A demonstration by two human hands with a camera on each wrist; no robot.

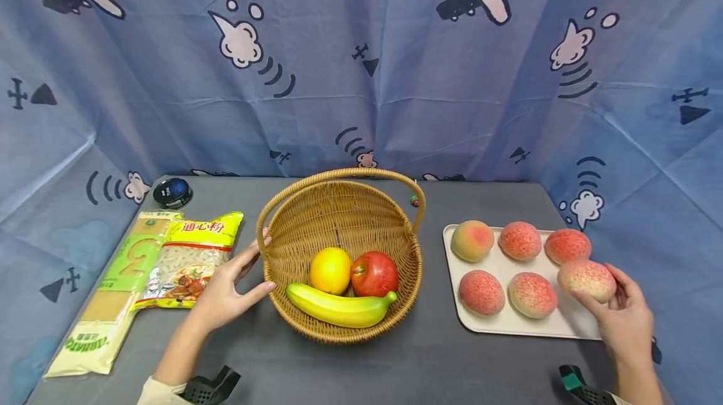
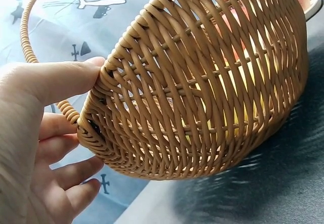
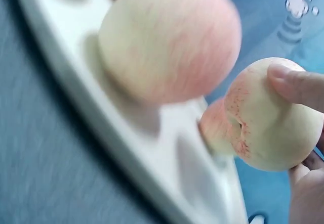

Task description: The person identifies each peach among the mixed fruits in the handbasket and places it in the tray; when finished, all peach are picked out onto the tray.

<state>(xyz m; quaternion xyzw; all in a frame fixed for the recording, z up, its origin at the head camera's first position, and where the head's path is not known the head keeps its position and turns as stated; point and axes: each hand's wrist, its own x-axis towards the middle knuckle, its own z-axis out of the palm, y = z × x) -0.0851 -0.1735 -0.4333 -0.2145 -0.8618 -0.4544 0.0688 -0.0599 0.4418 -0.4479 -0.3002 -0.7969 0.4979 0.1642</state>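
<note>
A wicker basket (image 1: 339, 333) with an arched handle stands in the middle. It contains an orange (image 1: 330, 270), a red apple (image 1: 374, 274) and a banana (image 1: 341, 306). At its left side, my left hand (image 1: 227, 292) pinches the rim by the handle's base, thumb and fingers apart, as the left wrist view shows. My right hand (image 1: 627, 317) grips a pale pink peach (image 1: 586, 280) between thumb and fingers, above the right end of a white tray (image 1: 576, 324). Several other peaches (image 1: 533, 295) lie on that tray. In the right wrist view the held peach (image 3: 273, 118) shows its stem dimple.
Left of the basket lie a yellow bag of pasta (image 1: 192, 260) and a long green noodle pack (image 1: 113, 298). A round dark tin (image 1: 172, 193) sits behind them. Blue patterned curtain (image 1: 361, 78) encloses the back and sides of the grey table (image 1: 361, 373).
</note>
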